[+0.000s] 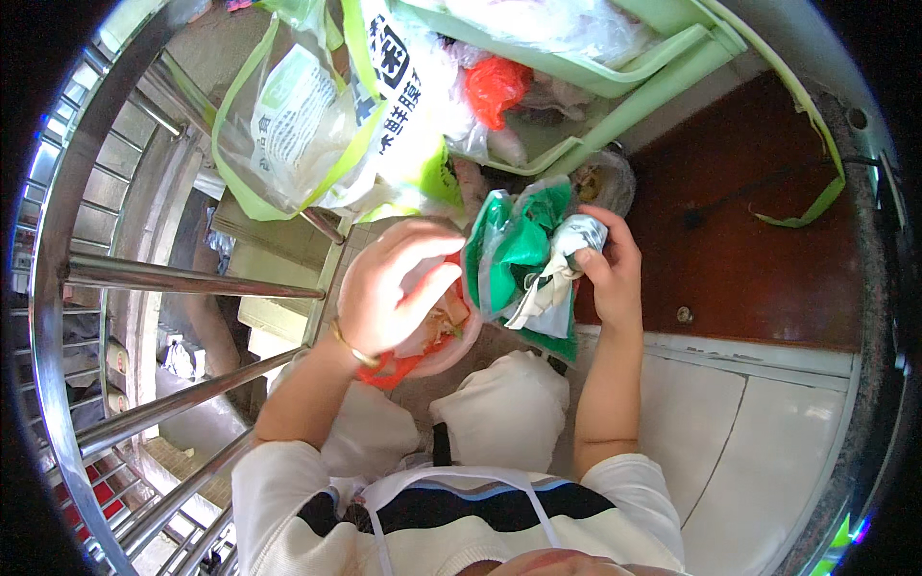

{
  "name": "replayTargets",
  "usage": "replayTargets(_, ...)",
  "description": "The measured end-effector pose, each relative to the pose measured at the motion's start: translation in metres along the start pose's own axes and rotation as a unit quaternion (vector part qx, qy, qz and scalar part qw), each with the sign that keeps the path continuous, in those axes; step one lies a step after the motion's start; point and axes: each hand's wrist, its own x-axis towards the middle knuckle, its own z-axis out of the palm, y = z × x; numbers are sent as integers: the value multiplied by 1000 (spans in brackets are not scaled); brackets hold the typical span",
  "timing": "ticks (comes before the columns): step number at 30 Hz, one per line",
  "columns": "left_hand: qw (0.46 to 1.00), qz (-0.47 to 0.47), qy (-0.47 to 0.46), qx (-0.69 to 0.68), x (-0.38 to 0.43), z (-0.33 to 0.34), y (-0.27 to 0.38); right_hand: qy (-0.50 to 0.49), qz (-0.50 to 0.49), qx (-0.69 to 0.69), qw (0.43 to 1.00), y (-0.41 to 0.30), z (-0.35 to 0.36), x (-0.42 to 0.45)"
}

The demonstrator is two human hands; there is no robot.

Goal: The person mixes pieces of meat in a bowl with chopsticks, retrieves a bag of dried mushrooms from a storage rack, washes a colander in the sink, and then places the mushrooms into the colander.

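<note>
My right hand (609, 266) grips a crumpled silvery-white wrapped bundle (578, 237) with a strip of cream cloth or paper hanging from it. Behind and left of the bundle is a green plastic bag (515, 252) with a clear edge; its mouth faces upward. My left hand (403, 281), a gold-coloured bangle at the wrist, has its fingertips at the bag's left edge, thumb and fingers apart; whether they touch the bag is unclear. Under my left hand stands a pale pink bin (472, 338) lined with a red bag (392, 371), with scraps inside.
A light green plastic rack (605, 137) holds bagged items, including a red bag (495, 86). A large white and green printed bag (403, 108) hangs in front. Metal railings (194, 277) run along the left. A brown cabinet panel (749, 266) and white tiles (778, 432) are at the right.
</note>
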Motion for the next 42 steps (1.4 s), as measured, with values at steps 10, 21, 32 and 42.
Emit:
replayTargets(10,976,-75,5,205,14,-17,41,106,-27,135,985,-23,84,23)
replayTargets(21,926,-202,-66,313,20,-103,171,-93,-148,2,985,-158,127,-23)
replayTargets(32,946,-4,228,231,12,-180,336,-172,-396,-79,899,-349,168,-50)
replayTargets(42,837,-111,390,368,-42,-332,484,-358,-465,41,809,-501,366,-78)
